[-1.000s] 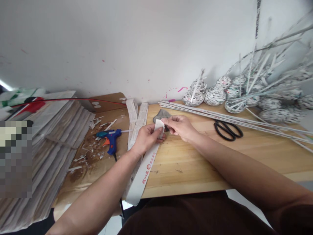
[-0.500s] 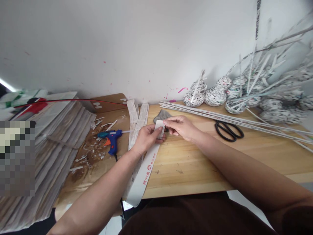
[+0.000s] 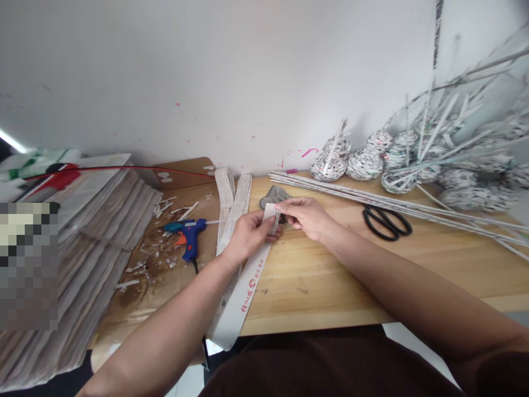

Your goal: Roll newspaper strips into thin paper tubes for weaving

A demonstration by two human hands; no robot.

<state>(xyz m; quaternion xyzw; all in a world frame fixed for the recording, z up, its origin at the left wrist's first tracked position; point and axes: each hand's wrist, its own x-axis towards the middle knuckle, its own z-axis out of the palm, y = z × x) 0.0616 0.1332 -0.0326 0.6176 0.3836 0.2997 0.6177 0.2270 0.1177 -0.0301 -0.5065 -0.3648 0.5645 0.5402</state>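
Observation:
A long newspaper strip [image 3: 253, 281] with red characters runs from my hands down past the table's front edge. My left hand [image 3: 251, 232] is closed on it near its top end, thumb on the front and fingers behind. At the upper right corner of that end, my right hand [image 3: 303, 215] pinches the paper between thumb and fingertips. Just behind the hands lies a grey cloth [image 3: 273, 196], partly covered. More newspaper strips [image 3: 237, 204] lie flat to the left of my left hand.
A blue glue gun [image 3: 190, 237] lies on scrap-littered cardboard beside a tall newspaper stack [image 3: 99, 242]. Black-handled scissors [image 3: 387, 222] sit at right, in front of thin rolled paper rods [image 3: 351, 194]. Several woven paper gourd shapes [image 3: 366, 160] stand along the wall.
Almost nothing differs. Both hands keep hold of the strip's top end, and my right fingers have shifted very slightly at its corner.

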